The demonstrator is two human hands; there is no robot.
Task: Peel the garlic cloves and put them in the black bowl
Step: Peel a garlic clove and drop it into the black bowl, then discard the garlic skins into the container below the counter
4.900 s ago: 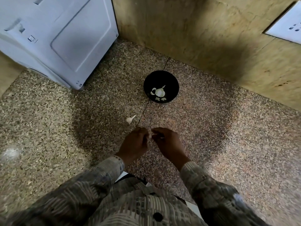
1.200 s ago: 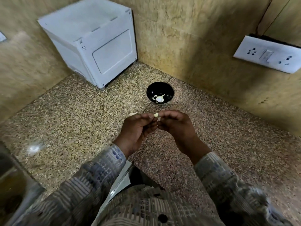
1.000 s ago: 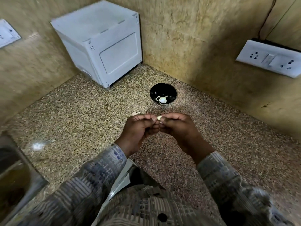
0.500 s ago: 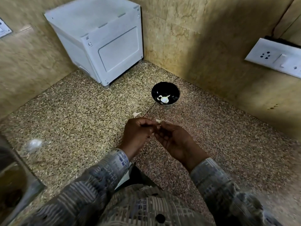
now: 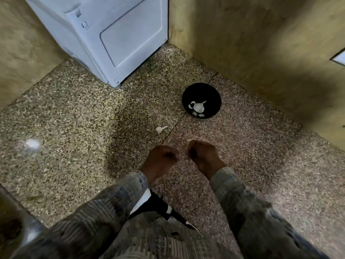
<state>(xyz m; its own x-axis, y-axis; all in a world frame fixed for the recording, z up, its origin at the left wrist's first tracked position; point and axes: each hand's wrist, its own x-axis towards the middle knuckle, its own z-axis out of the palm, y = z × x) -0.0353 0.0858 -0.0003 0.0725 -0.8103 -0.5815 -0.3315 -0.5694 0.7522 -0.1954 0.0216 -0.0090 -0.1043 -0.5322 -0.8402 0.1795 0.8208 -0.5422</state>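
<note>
Head view: the person's two forearms come up from the bottom edge in patterned sleeves (image 5: 115, 199) and meet low in the middle of the picture, over the speckled stone counter (image 5: 74, 118). The left hand (image 5: 162, 157) and the right hand (image 5: 203, 156) are side by side with a narrow gap between them, backs turned up to the camera and fingers curled inward toward each other. Both are smeared by motion. A faint pale fleck shows at the tip of the right hand, but I cannot tell whether either hand is pinching a clove or holding nothing.

The black bowl (image 5: 211, 94) stands on the counter at 12 o'clock from the right hand, well apart from it and near the tan wall (image 5: 261, 43). Inside it lie pale garlic pieces (image 5: 197, 108), gathered toward its near side. One loose garlic piece (image 5: 161, 129) lies on the counter at 12 o'clock from the left hand, near it, and at about 8 o'clock from the bowl.

A white box-shaped appliance (image 5: 112, 34) fills the corner at 11 o'clock from the bowl. A white wall plate (image 5: 339, 57) just shows at the right edge, at about 2 o'clock.
</note>
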